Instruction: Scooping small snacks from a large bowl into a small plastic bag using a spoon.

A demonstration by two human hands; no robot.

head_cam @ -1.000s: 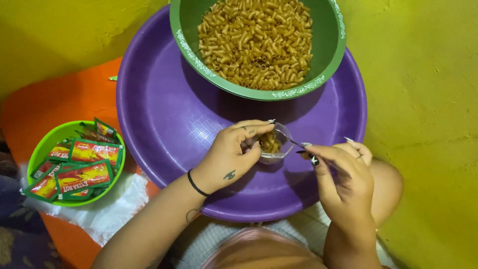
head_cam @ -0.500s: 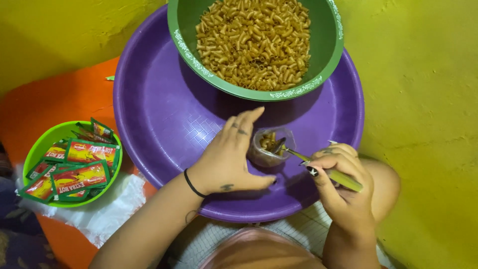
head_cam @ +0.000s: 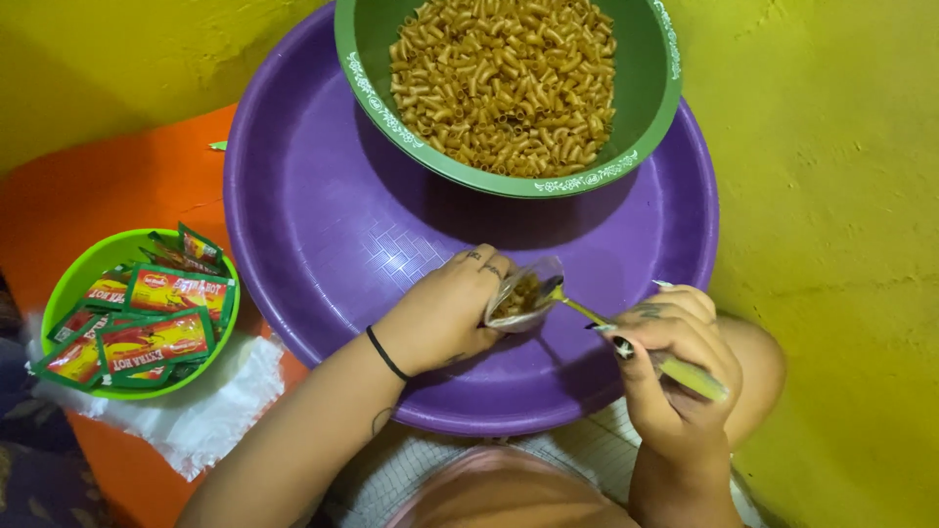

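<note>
Small clear plastic bag (head_cam: pixel 520 293) sits over the near part of the purple basin (head_cam: pixel 323 225), held with its mouth toward the right. A little fried macaroni shows through the film; how full the bag is cannot be read, since the holding fingers cover its left side and bottom.

Left hand (head_cam: pixel 445 313) is closed around the bag, fingers wrapped from the left. A black band circles that wrist. Small dark marks on the knuckles and forearm are too small to make out.

Spoon (head_cam: pixel 626 342) has its bowl at the bag's mouth, apparently just inside; the bowl itself is mostly hidden by the plastic. The handle is yellow-green and runs down to the right.

Right hand (head_cam: pixel 675 362) grips the spoon handle, fingers curled over it, dark-painted nails showing. The far end of the handle sticks out past the hand.

Green bowl (head_cam: pixel 655 88) rests in the far part of the basin, heaped with macaroni (head_cam: pixel 504 78); its top edge is cut off by the frame.

To the left, on the orange surface, a lime-green bowl (head_cam: pixel 73 284) holds red-and-green sachets (head_cam: pixel 156 332), standing on white plastic sheeting (head_cam: pixel 215 411). Knees and patterned clothing fill the bottom edge, partly cropped.
</note>
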